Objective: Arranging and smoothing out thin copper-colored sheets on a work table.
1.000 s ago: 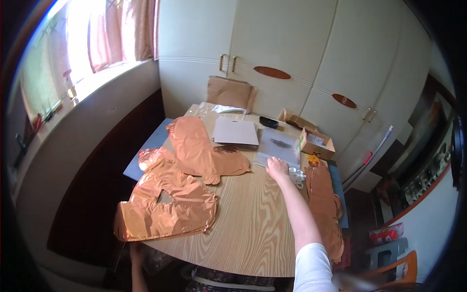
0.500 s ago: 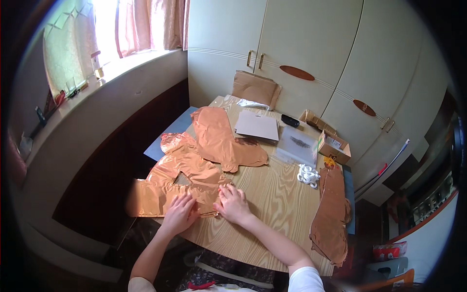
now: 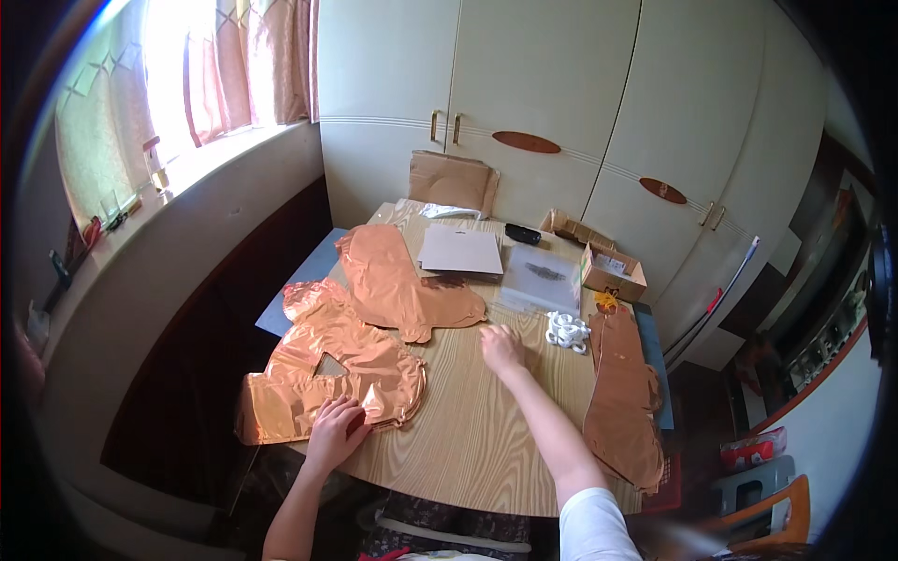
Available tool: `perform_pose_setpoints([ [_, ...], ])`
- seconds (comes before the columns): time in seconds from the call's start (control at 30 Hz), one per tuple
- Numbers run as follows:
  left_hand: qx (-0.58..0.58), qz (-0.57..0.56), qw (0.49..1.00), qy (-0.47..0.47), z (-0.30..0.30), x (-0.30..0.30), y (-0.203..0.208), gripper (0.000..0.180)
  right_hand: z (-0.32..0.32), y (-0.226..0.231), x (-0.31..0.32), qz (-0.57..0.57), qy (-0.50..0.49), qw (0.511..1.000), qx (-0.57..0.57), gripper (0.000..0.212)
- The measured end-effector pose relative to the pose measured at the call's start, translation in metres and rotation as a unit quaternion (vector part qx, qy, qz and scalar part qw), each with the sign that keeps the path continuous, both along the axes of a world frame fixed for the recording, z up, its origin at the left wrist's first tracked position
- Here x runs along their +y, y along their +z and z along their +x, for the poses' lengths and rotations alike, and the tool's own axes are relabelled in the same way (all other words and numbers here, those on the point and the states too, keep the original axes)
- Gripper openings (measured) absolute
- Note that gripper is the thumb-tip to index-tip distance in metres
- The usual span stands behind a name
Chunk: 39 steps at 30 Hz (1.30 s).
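Foil (image 3: 379, 360), copper-coloured, points its narrow end away, long axis unclear; left hand (image 3: 335, 434) half-open at its near edge, right hand (image 3: 503, 352) half-curled, grips untellable.

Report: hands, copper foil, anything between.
Left hand over near copper foil, lower edge. Right hand over tabletop, contact unclear. White looped bundle right of right hand, not between hands.
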State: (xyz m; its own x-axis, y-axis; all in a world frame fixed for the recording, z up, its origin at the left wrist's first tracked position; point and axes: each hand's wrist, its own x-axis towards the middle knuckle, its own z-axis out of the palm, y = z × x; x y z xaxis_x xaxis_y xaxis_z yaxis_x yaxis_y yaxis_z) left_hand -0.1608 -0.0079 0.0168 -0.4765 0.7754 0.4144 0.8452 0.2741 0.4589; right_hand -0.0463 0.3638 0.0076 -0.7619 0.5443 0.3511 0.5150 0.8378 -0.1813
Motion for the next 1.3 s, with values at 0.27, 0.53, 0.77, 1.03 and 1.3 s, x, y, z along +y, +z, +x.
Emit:
perform_pose_setpoints([
  [0.27,0.017,0.006,1.0,0.009,0.003,0.001,0.003,0.033,-0.005,-0.027,0.058,0.002,-0.017,0.998,0.061,0.026],
  [0.53,0.076,-0.034,0.996,-0.029,-0.001,0.003,0.017,0.015,-0.013,-0.03,0.067,-0.017,-0.041,0.997,0.064,0.031],
  [0.77,-0.115,-0.019,0.99,0.079,-0.012,0.009,0.011,0.014,-0.008,-0.038,0.073,0.028,0.003,0.982,0.185,0.021],
  [1.03,-0.245,-0.028,0.958,0.149,-0.031,0.006,-0.002,0.027,0.002,-0.01,0.004,0.089,0.14,0.955,0.245,0.026],
  [1.3,-0.29,-0.028,0.947,0.138,-0.03,0.004,0.01,0.029,-0.001,0.057,-0.185,0.219,0.459,0.851,0.131,0.021],
])
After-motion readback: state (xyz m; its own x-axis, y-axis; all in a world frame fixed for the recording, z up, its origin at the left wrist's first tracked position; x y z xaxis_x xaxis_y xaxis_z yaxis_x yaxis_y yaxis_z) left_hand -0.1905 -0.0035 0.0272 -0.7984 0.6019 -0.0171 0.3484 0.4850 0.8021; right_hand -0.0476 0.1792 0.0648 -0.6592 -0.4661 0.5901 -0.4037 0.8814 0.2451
